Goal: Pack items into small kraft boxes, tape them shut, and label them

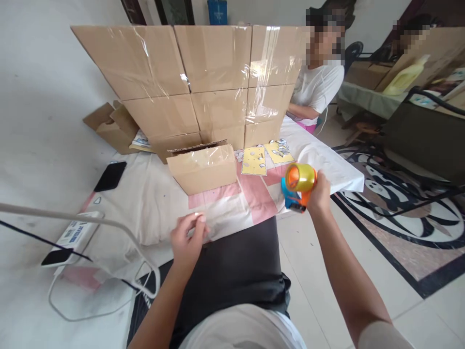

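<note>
My right hand (319,193) grips a tape dispenser (303,180) in orange and blue with a roll of yellowish tape on it. It is held up over the table's right front edge. My left hand (188,236) is over the front edge of the table, near my lap, with fingers curled and tips pinched together; I cannot make out whether anything is between them. Beyond it a small cardboard box (205,167) stands on the cloth, its top partly open. Two yellow printed sheets (254,161) lie to the right of that box.
A tall wall of taped cardboard boxes (218,58) rises behind. On the left are an open carton (116,127), a black phone (111,176) and a white power strip (78,232) with cables. Another person (319,87) sits at the far right, and a dark chair (425,126) stands beside.
</note>
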{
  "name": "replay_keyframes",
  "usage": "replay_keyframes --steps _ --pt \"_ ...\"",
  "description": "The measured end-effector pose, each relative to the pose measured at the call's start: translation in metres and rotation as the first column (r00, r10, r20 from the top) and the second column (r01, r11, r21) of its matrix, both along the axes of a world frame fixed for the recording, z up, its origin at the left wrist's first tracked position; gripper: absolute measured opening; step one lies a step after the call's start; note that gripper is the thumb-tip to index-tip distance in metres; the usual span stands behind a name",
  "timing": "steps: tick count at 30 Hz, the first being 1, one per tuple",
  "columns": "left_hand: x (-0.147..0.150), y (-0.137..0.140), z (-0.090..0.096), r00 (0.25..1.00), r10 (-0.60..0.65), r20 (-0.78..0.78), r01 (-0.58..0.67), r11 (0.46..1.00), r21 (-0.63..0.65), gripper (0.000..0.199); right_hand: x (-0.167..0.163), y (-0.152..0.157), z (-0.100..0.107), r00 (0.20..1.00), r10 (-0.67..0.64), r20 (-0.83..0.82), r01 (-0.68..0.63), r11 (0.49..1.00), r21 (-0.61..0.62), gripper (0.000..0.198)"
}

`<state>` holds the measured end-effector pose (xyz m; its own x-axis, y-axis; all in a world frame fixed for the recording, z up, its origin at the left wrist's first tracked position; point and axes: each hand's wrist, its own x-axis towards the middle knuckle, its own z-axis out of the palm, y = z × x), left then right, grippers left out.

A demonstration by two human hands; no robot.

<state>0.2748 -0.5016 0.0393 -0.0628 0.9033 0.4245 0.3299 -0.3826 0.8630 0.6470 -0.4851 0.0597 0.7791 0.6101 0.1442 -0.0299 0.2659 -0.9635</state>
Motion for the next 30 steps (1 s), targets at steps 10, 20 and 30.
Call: replay_keyframes --steps 10,20,30 --pt "0.023 0.064 0.03 0.945 -0.104 0.31 0.178 0.959 -0.221 0.028 0.034 0.102 -0.003 0.952 -0.171 0.252 0.237 0.936 -0.261 0.03" --pt "0.022 0.069 0.013 0.938 -0.216 0.273 0.299 0.9 -0.317 0.024 -0.197 0.085 0.059 0.494 0.566 0.66 -0.614 0.764 -0.196 0.005" --pt "-0.024 0.09 0.031 0.983 -0.091 0.159 0.16 0.848 -0.505 0.049 -0.209 0.073 0.094 0.546 0.135 0.827 -0.45 0.88 0.153 0.022"
